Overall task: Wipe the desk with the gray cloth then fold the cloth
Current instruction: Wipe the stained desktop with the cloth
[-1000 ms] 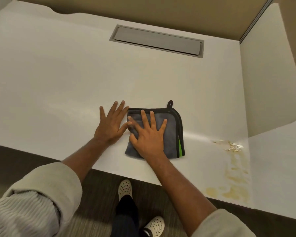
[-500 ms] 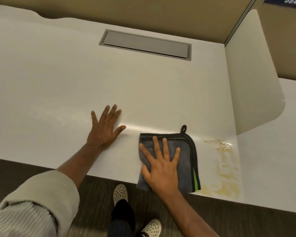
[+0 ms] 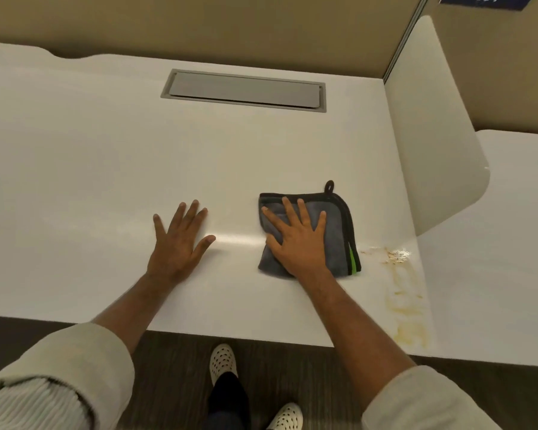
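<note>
Desk edges: the white desk (image 3: 106, 169) is being bounded by the beige back panel, a white side divider (image 3: 429, 135) at right and the near edge above the floor.
Open room: a wide bare stretch is being left free to the left and behind the hands; a gray cable hatch (image 3: 244, 90) is set near the back.
Stain: a yellowish smear (image 3: 407, 293) is lying just right of the cloth, reaching to the near edge.
Cloth position: the folded gray cloth (image 3: 336, 231) is being pressed flat under the right hand (image 3: 298, 240), right of centre.
Grip, right: fingers spread wide, palm down on the cloth, nothing pinched.
Grip, left: the left hand (image 3: 177, 240) is being rested flat on bare desk, well apart from the cloth, holding nothing.
Cloth orientation: roughly square, so no clear long axis; hanging loop (image 3: 329, 185) pointing toward the back, green tag (image 3: 352, 261) along the right edge.
</note>
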